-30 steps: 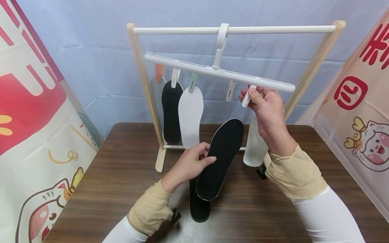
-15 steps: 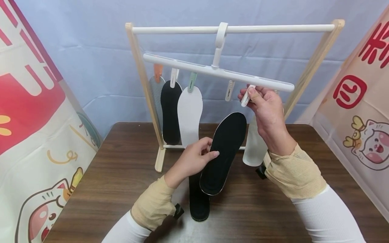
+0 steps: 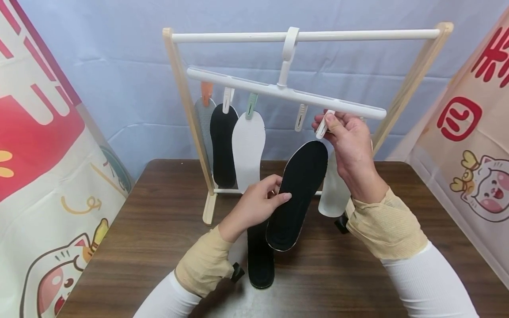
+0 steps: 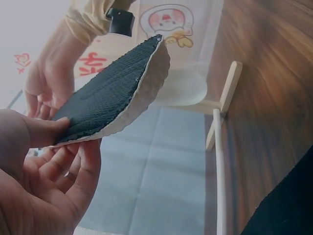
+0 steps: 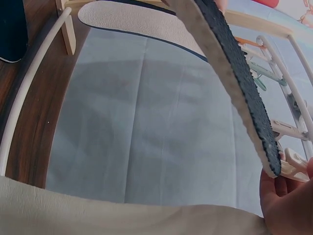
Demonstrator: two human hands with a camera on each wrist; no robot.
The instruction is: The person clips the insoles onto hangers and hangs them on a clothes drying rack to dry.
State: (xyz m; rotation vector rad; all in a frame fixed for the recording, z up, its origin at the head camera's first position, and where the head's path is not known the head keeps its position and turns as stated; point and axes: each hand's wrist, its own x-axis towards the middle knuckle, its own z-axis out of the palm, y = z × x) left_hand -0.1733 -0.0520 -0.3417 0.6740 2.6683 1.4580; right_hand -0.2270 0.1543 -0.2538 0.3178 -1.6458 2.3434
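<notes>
My left hand (image 3: 258, 203) pinches a black insole (image 3: 300, 194) by its side edge, thumb on the dark face, fingers behind; its pale underside (image 4: 142, 93) shows in the left wrist view. The insole slants, upper end to the right. My right hand (image 3: 351, 141) pinches a white clothespin (image 3: 324, 126) that hangs tilted under the white hanger bar (image 3: 278, 90). In the right wrist view the insole's end (image 5: 271, 164) lies close by this clothespin (image 5: 293, 169); whether it is between the jaws I cannot tell. Another black insole (image 3: 260, 265) lies on the table, partly covered.
The hanger hooks on a rack's top rail (image 3: 230, 37). From its lower left side hang a grey insole (image 3: 204, 119), a black one (image 3: 223, 145) and a white one (image 3: 248, 145). A pale insole (image 3: 334, 194) hangs behind my right wrist. One beige clothespin (image 3: 301, 117) holds nothing.
My left hand has moved up and to the right with the black insole, bringing its upper end just below the clothespin in my right hand. The right hand has stayed in place.
</notes>
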